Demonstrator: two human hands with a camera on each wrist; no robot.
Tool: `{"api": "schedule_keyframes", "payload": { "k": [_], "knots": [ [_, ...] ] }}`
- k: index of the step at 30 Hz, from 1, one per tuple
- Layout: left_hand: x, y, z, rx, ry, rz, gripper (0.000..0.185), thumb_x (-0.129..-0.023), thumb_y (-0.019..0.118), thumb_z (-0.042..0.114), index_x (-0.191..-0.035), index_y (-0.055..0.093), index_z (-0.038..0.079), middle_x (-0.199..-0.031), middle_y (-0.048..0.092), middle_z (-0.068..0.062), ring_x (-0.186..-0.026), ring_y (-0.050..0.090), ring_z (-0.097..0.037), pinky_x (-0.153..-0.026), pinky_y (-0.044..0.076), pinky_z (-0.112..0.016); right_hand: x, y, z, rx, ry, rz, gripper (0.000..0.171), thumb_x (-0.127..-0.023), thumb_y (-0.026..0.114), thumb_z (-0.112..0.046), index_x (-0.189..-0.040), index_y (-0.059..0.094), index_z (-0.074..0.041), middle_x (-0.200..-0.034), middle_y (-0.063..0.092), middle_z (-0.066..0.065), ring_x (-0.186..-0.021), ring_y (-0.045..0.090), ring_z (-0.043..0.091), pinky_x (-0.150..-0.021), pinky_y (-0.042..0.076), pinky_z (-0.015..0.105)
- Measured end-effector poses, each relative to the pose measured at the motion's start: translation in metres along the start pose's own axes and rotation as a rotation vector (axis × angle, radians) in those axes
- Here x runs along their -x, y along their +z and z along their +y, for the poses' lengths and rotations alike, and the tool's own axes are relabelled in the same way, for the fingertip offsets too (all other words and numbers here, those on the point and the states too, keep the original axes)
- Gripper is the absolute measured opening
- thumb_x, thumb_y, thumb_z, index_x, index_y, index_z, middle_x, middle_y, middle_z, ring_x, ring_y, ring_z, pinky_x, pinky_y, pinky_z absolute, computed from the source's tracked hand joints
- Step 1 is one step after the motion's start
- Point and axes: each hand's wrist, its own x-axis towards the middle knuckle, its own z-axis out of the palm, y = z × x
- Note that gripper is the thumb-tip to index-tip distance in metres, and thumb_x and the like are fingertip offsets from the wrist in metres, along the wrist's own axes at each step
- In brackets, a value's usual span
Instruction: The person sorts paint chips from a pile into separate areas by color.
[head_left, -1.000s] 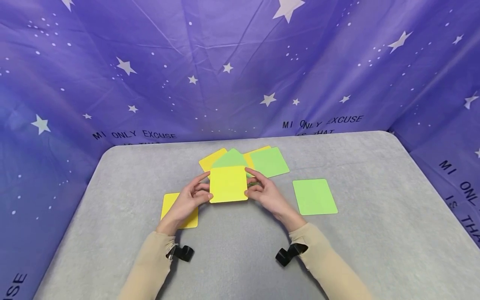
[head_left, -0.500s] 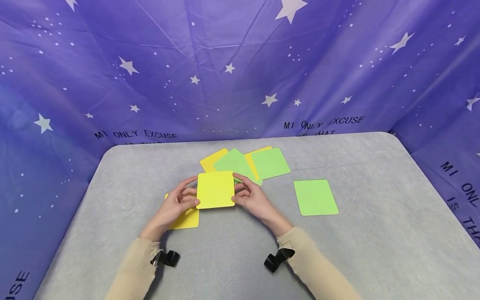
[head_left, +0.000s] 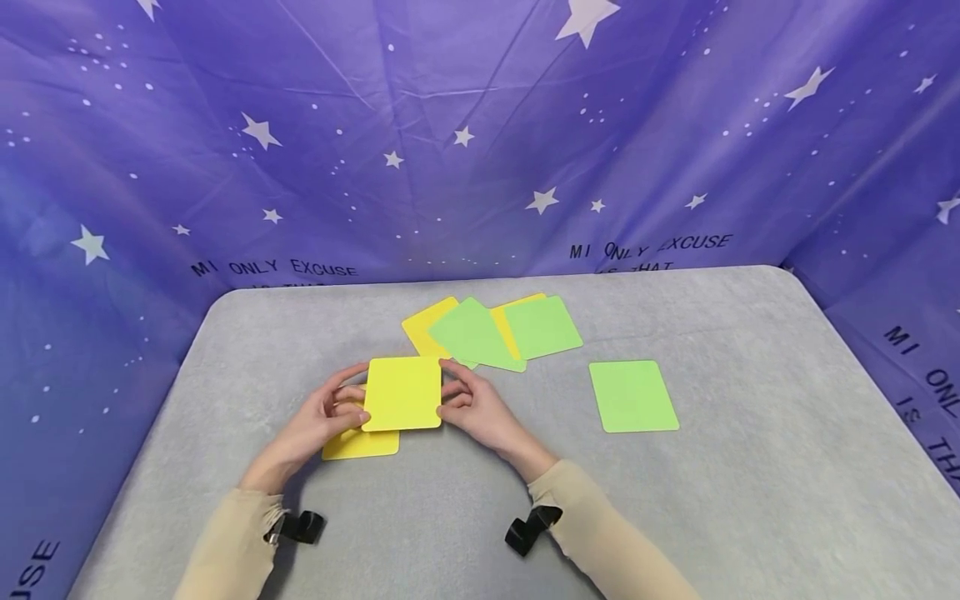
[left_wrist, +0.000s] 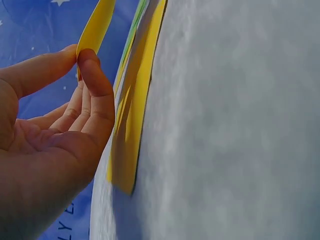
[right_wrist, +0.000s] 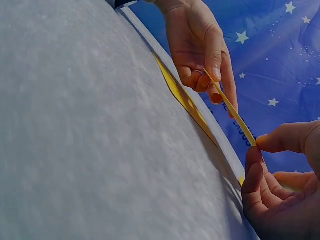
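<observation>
Both hands hold a square yellow card (head_left: 403,393) by its opposite sides, above the table. My left hand (head_left: 318,421) pinches the left edge between thumb and fingers; the right hand (head_left: 480,412) does the same on the right edge. Under the held card and partly covered by it, a second yellow card (head_left: 360,447) lies flat. The left wrist view shows the lifted card (left_wrist: 99,30) edge-on at the fingertips, with the lower yellow card (left_wrist: 129,155) on the table beneath. From the right wrist, a visible gap separates the held card (right_wrist: 234,112) from the tabletop.
Toward the back of the grey table (head_left: 750,500), overlapping green cards (head_left: 480,333) and yellow cards (head_left: 423,325) lie in a loose pile. One green card (head_left: 634,397) lies alone to the right. A purple star-patterned curtain (head_left: 450,208) hangs behind the table.
Both hands have carried the yellow card left and toward the person, from in front of the pile to over the lower yellow card. More of the pile now shows.
</observation>
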Motion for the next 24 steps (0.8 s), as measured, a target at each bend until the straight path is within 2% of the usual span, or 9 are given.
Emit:
{"api": "schedule_keyframes", "payload": {
  "k": [9, 14, 20, 24],
  "knots": [
    [0.012, -0.015, -0.006, -0.039, 0.023, -0.005, 0.073, -0.088, 0.063, -0.006, -0.149, 0.024, -0.003, -0.104, 0.057, -0.01, -0.087, 0.063, -0.012, -0.077, 0.052, -0.023, -0.004, 0.019, 0.0, 0.028, 0.019, -0.006, 0.066, -0.084, 0.064, 0.009, -0.144, 0.037, 0.004, -0.102, 0.061, 0.016, -0.081, 0.061, 0.017, -0.072, 0.049, 0.021],
    [0.019, -0.025, -0.009, -0.077, 0.027, -0.006, 0.073, -0.087, 0.064, -0.006, -0.148, 0.024, -0.004, -0.103, 0.057, -0.011, -0.085, 0.063, -0.012, -0.075, 0.052, -0.023, -0.007, 0.029, -0.002, 0.106, 0.029, -0.012, 0.066, -0.084, 0.065, 0.007, -0.144, 0.038, 0.003, -0.099, 0.061, 0.013, -0.08, 0.064, 0.017, -0.071, 0.05, 0.021],
    [0.027, -0.031, -0.008, -0.148, 0.005, 0.0, 0.071, -0.087, 0.062, -0.006, -0.147, 0.026, -0.004, -0.105, 0.052, -0.018, -0.082, 0.061, -0.013, -0.072, 0.051, -0.023, -0.011, 0.041, -0.002, 0.219, 0.014, -0.019, 0.067, -0.081, 0.067, 0.007, -0.142, 0.04, 0.005, -0.093, 0.061, 0.007, -0.076, 0.063, 0.013, -0.069, 0.051, 0.021],
    [0.032, -0.033, -0.008, -0.15, 0.005, -0.001, 0.069, -0.087, 0.062, -0.007, -0.147, 0.026, -0.005, -0.106, 0.047, -0.02, -0.079, 0.058, -0.012, -0.071, 0.05, -0.024, -0.013, 0.046, -0.002, 0.299, 0.0, -0.017, 0.066, -0.08, 0.068, 0.006, -0.14, 0.041, 0.007, -0.09, 0.06, 0.005, -0.074, 0.062, 0.012, -0.068, 0.05, 0.021]
  ]
}}
